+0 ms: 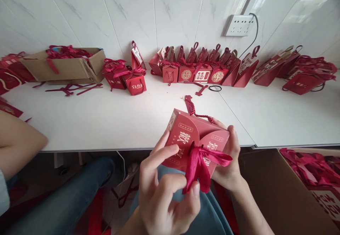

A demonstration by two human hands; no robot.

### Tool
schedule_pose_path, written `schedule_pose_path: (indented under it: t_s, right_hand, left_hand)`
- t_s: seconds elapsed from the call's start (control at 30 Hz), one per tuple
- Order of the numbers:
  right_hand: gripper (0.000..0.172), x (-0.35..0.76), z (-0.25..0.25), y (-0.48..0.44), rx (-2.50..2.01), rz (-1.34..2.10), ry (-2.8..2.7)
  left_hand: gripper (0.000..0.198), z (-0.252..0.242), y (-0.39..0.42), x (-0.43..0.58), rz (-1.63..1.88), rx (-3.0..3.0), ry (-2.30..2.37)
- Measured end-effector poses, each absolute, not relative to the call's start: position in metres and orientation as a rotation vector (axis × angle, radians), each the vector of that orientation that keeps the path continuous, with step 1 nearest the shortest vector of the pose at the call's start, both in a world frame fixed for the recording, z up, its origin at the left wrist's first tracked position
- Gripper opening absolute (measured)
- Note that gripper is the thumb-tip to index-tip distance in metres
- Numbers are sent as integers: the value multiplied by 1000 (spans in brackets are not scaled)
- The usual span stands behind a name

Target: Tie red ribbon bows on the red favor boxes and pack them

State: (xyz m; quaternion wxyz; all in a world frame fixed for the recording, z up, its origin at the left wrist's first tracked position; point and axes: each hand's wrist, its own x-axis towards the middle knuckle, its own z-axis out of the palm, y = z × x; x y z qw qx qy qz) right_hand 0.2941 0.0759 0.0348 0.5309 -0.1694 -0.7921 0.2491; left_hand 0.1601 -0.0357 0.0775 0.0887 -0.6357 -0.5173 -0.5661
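Note:
A red gift box [179, 135] with gold lettering is held up over the table's front edge, tilted toward me. Its top carries a dark pink ribbon [196, 160] tied in a bow, and a twisted cord handle [195, 112] hangs from its far side. My right hand [228, 160] grips the box by its right side, thumb along the edge. With thumb and fingers my left hand [167, 189] pinches a loop or tail of the ribbon, while its other fingers rest against the box's left side.
Finished red boxes [202, 73] line the wall. A cardboard carton [66, 65] with ribbons stands at the back left, near loose red strips [70, 89]. Another carton [265, 189] of ribboned boxes sits low right. Someone else's arm [20, 139] rests at the left. A black ring [215, 88] lies mid-table.

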Motion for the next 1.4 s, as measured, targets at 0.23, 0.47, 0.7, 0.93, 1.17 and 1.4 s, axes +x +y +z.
schedule_pose_path:
  t_s: [0.23,0.47,0.7,0.93,1.17,1.4]
  right_hand:
    - [101,294,35,74,-385,655,-1885]
    - [103,294,35,74,-367,644,-1879]
    - [97,295,35,73,-371,648,-1884]
    - [99,297,33,72,-420,631,-1902]
    - [103,298,32,72,-415,635,-1898]
    - [103,297,33,72,-391,635,-1893]
  left_hand:
    - [12,80,-33,167,-1623,-1847,-1520]
    - [11,81,-32,166,-1559,-1891,-1475]
    - [12,80,-32,168,-1622,-1872,-1478]
    - [14,82,-32,166,-1657,-1873,-1493]
    - [14,83,-30,168,-1685,-1855,-1495]
    - [14,88,-31,165,-1613,-1900,-1493]
